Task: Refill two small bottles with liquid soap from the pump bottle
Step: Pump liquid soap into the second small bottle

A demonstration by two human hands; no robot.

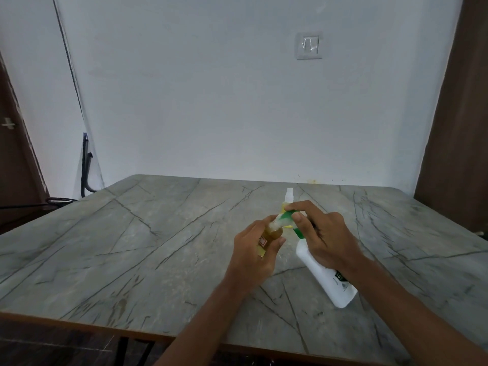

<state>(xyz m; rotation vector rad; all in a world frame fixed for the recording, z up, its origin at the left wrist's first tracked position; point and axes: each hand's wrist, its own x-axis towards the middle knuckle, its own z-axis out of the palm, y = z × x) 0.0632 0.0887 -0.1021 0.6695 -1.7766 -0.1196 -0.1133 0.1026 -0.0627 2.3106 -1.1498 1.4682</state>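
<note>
Pump bottle (326, 273): white, smooth plastic, flat-sided with rounded shoulders; held tilted above the table, base toward the person, dark label partly seen. Its green pump head (298, 229) is pointed left at the small bottle's mouth.

Right hand (331, 233): wrapped over the pump bottle's neck, fingers curled, forefinger laid across the top of the green pump head.

Small bottle (272, 232): clear, slim, filled with amber-yellow liquid, a red-and-white label on its side; held leaning toward the pump. Pale foam or blur is seen at its mouth, so contact with the nozzle cannot be settled.

Left hand (254, 256): closed round the small bottle's body, thumb on the near side.

Second small bottle (287, 199): stood upright on the table just behind the hands, white spray cap, yellowish contents, lower part hidden.

Table (132, 247): grey, matt, stone-patterned top with dark veins and a brown edge.

Wall switch (308, 46): white plate, set on a plain pale wall.
</note>
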